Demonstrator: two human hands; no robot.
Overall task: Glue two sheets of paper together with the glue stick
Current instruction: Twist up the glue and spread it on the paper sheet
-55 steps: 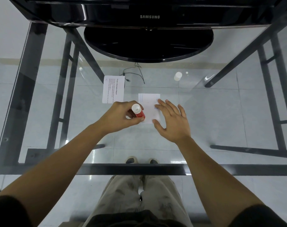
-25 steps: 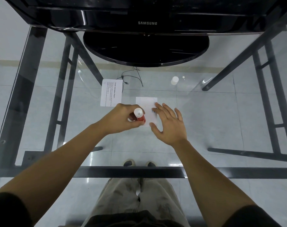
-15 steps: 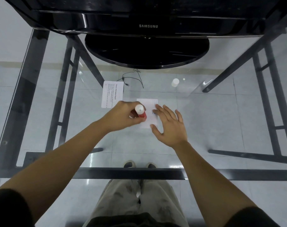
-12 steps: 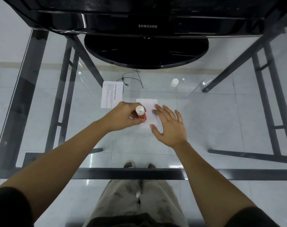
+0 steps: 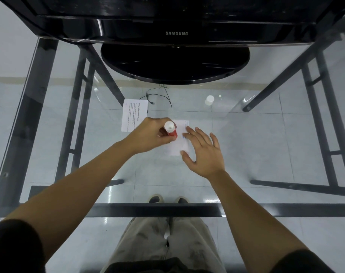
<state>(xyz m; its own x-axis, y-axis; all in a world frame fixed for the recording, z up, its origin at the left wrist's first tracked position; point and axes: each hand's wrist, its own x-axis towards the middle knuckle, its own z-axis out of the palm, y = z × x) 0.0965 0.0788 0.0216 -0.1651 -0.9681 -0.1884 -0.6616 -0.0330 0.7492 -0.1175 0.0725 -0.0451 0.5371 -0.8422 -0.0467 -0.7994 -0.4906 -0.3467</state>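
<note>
Glass surface (image 5: 266,146): transparent top on a dark frame, filling most of the frame; floor tiles show through it.

Monitor (image 5: 173,32): black, across the top of the frame, round base resting on the surface.

Left hand (image 5: 150,136): centre of frame, grip clenched around the glue stick.

Right hand (image 5: 204,152): just right of centre, grip released, fingers spread flat, tips pinning the small sheet.

Printed sheet (image 5: 133,115): above and left of centre, lying flat, its lower right corner hidden by the left hand.

Small sheet (image 5: 179,146): centre of frame, between the two hands. Judged light, limp and apt to slide on glass; best held by pressing flat at an edge.

Glue stick (image 5: 170,130): red body, white end facing the camera, tip down on the small sheet. Judged light, rigid; hold around the barrel.

Cap (image 5: 209,100): white, upper right of centre, well apart.
</note>
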